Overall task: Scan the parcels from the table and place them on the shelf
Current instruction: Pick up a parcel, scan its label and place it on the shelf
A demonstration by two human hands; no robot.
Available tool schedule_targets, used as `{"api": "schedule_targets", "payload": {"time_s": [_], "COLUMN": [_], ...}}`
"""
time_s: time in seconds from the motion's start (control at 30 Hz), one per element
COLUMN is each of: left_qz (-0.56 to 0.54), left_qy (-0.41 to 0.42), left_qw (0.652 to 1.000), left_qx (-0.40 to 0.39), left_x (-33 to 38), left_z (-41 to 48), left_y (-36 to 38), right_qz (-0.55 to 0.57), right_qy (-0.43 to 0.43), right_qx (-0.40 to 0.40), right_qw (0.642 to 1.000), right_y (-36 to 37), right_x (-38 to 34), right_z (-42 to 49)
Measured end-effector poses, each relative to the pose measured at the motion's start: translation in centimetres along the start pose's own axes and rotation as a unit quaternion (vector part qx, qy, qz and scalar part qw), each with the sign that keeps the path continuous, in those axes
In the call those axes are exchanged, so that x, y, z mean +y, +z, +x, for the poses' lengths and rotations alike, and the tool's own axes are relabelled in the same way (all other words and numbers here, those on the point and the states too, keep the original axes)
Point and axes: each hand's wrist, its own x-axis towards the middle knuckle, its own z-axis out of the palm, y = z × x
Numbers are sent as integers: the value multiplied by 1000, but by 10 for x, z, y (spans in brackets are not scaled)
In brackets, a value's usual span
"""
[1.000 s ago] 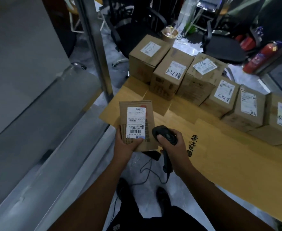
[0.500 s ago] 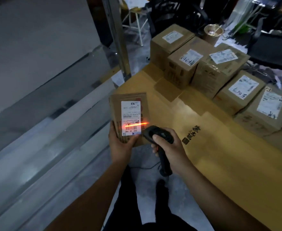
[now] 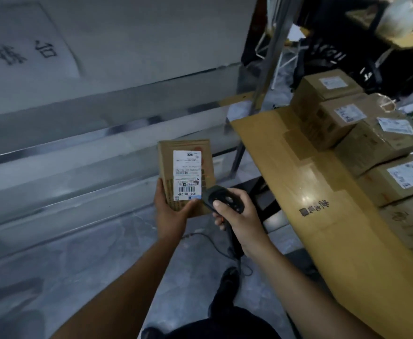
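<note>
While the left hand holds the parcel up over the grey floor, I see it in the gap between the shelf on the left and the table on the right, touching neither. The table's near edge runs just beside the right hand. The shelf's long metal ledges lie beyond the parcel, and a slanted metal post stands by the table's far corner. A row of other boxes sits along the table's far side, well apart from the held one, with bare top between them and the near edge.

Against half a second ago, the red scan line across the label is gone. My view has swung left, so the shelf fills more of it.

The left fingers curl round the parcel's lower left edge from behind, with the thumb pressed on the front at the label's bottom corner. The right hand is wrapped tight round the scanner, thumb on top of its head. That head sits just beside the parcel's lower right corner; I cannot tell whether they touch. Its cable trails down to the floor.
</note>
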Motion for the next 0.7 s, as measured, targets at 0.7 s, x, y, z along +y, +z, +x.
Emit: {"api": "schedule_targets", "payload": {"time_s": [0.7], "left_qz": [-244], "left_qy": [-43], "left_qw": [950], "left_qx": [192], "left_x": [-16], "left_z": [-82], "left_y": [-381], "right_qz": [-140], "right_qy": [-207], "right_qx": [-128], "right_qw": [960], "right_y": [336], "right_x": [20], "right_z": [-127]}}
